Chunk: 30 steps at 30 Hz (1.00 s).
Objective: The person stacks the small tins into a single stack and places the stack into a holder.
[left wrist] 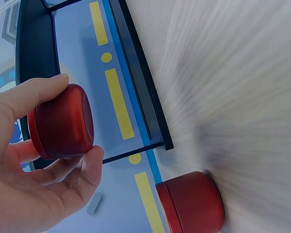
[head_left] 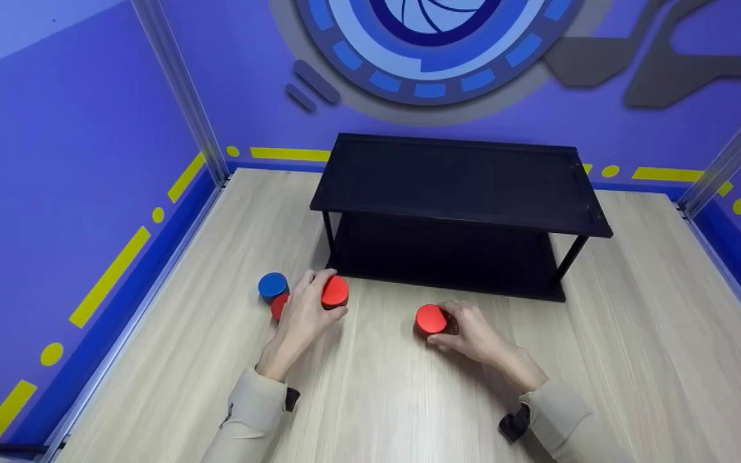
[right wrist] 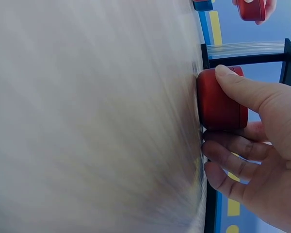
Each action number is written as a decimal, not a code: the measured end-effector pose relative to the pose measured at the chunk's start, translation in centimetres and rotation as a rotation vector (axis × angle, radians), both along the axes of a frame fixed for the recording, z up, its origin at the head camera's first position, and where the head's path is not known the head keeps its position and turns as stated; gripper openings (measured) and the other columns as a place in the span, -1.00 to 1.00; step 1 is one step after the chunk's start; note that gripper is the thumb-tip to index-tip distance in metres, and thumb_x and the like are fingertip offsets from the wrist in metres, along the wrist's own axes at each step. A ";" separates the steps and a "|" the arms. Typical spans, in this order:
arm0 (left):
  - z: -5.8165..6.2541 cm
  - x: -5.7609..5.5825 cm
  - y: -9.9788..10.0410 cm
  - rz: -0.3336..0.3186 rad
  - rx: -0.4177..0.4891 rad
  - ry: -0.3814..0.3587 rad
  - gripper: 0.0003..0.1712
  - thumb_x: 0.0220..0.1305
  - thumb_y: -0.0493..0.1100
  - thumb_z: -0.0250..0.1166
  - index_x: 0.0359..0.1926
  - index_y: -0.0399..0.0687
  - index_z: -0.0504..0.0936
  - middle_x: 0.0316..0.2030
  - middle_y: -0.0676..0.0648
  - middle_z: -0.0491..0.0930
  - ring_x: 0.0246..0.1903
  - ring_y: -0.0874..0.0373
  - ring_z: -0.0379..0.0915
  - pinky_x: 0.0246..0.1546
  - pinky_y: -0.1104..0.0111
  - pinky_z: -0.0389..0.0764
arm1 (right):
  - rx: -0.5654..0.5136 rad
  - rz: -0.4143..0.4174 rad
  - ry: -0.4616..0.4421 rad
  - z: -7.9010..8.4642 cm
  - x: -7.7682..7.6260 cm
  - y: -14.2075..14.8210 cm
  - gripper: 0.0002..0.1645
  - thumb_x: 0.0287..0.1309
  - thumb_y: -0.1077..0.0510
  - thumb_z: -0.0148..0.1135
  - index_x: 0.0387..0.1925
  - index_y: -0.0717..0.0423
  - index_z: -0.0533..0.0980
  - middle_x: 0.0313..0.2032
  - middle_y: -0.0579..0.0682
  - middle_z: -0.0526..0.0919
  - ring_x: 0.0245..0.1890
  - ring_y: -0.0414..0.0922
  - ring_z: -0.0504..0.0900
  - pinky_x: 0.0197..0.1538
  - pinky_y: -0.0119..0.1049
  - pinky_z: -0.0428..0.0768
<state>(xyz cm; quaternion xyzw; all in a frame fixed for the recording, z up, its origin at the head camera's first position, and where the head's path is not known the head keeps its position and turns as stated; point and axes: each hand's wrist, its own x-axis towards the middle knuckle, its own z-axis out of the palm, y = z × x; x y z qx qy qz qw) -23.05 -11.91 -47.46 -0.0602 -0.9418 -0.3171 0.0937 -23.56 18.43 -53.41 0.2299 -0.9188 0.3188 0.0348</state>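
Observation:
My left hand (head_left: pixel 303 314) grips a small round red tin (head_left: pixel 335 291) with a lid, thumb on one side and fingers on the other. In the left wrist view that tin (left wrist: pixel 65 124) hangs clear of the table, tilted. Another red tin (head_left: pixel 278 307) stands on the table, partly hidden by the left hand, right beside a blue tin (head_left: pixel 273 286). My right hand (head_left: pixel 476 334) pinches a third red tin (head_left: pixel 430 319) between thumb and fingers. In the right wrist view this tin (right wrist: pixel 223 99) sits at the tabletop, its lid facing up.
A black two-tier shelf (head_left: pixel 460 186) stands at the back of the wooden table (head_left: pixel 383 399), its lower tier close to both hands. Blue-purple panels (head_left: pixel 74 161) wall the table at the left, back and right.

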 end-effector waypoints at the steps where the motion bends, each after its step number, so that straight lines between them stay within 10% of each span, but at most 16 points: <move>1: 0.0 0.0 0.0 -0.003 -0.002 0.003 -0.23 -0.10 -0.17 0.54 0.21 -0.01 0.48 0.03 -0.15 0.51 0.03 -0.09 0.51 -0.08 0.03 0.61 | 0.002 0.001 0.006 0.0 0.0 0.0 -0.35 -0.10 0.04 0.51 0.00 0.32 0.54 -0.09 0.14 0.68 -0.04 0.05 0.62 0.04 -0.01 0.57; 30: 0.3 0.0 1.6 -0.054 -0.003 0.007 -0.22 -0.09 -0.16 0.54 0.22 -0.04 0.48 0.04 -0.16 0.47 -0.03 -0.06 0.54 -0.21 0.09 0.64 | -0.012 0.006 0.000 -0.1 0.0 0.0 -0.34 -0.09 0.06 0.51 0.01 0.35 0.52 -0.08 0.18 0.67 -0.04 0.08 0.63 0.05 0.00 0.58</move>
